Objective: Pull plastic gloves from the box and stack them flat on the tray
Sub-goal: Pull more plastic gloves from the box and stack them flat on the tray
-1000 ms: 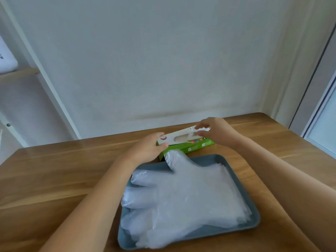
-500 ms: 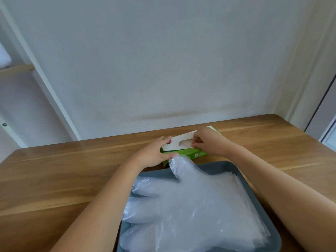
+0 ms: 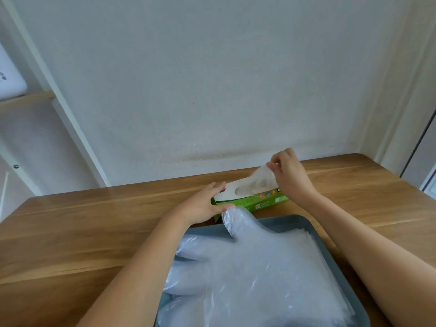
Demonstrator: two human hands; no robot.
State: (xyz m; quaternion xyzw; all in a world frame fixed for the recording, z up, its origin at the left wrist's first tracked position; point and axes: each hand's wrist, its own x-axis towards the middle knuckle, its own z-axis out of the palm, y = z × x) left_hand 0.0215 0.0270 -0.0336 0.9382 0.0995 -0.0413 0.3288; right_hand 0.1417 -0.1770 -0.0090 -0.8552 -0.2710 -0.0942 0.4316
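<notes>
across the lower half of the frame lies the wooden surface (image 3: pixel 70 232), and it carries everything. at the lower right of the frame sits the grey tray (image 3: pixel 295 219). on it is a pile of gloves (image 3: pixel 259 279), thin, clear and a bit shiny. the pile looks mostly flat, with the finger parts pointing to the left. one thumb part sticks up over the far rim of the tray, close to the box.

just past the tray, in the middle of the frame, is the green and white box (image 3: pixel 250 201). it lies flat with its hole facing up.

the left hand (image 3: pixel 203 206) grips the left end of the box, fingers on top and thumb on the front side, to keep it from sliding.

the right hand (image 3: pixel 290 175) is raised above the right part of the box and pinches a glove (image 3: pixel 262 178) with its fingertips. this glove is crumpled and cloudy, and its lower part is inside the hole.

so a good many gloves are stacked, i think. this one has to come all the way out, get smoothed and go on top. i cannot see how many are left in the box.
</notes>
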